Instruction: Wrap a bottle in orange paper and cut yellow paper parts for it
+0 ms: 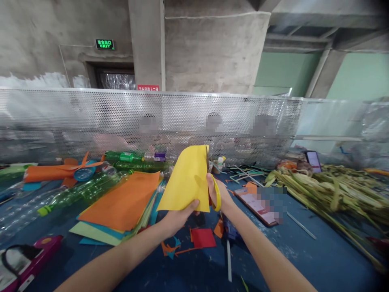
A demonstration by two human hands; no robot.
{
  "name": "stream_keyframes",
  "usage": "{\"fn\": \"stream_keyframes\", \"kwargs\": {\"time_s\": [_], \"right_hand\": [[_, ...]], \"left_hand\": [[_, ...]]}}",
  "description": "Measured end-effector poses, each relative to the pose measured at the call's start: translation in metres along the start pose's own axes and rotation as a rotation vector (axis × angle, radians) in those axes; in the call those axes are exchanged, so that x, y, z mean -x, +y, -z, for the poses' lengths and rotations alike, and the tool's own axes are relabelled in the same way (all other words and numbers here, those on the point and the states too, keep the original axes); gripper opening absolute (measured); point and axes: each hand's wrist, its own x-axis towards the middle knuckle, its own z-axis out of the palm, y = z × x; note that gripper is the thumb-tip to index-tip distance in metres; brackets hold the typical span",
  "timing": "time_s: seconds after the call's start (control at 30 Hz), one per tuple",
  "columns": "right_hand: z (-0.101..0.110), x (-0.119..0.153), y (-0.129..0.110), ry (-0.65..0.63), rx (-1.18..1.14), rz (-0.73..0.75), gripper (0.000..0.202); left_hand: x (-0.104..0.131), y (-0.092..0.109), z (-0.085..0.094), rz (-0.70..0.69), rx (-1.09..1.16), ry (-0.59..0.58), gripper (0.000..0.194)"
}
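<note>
A yellow sheet is held up in the middle of the view, its top curving to the left. My left hand grips its lower edge, with the thumb on the near face and the other fingers mostly behind it. Closed around yellow-handled scissors, my right hand is at the sheet's right edge. The dark blades point upward along that edge. Below the hands lie a red paper piece and orange and blue scraps.
Stacked coloured sheets and green bottles lie left, with a magenta object nearer. A phone, a glue gun and dried husks are right. A perforated metal screen stands behind.
</note>
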Motion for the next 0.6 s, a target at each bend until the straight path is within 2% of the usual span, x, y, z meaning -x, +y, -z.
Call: {"fn": "stream_keyframes", "kwargs": {"time_s": [0.2,0.6], "right_hand": [[-0.0018,0.0012,-0.0016,-0.006,-0.019,-0.081,0.065],[-0.0027,0.0035,-0.0054,0.014,-0.041,-0.076,0.064]], "left_hand": [[0.0008,0.0007,-0.0019,-0.009,-0.04,0.004,0.032],[0.0013,0.0012,-0.0028,0.021,-0.079,0.023,0.036]]}}
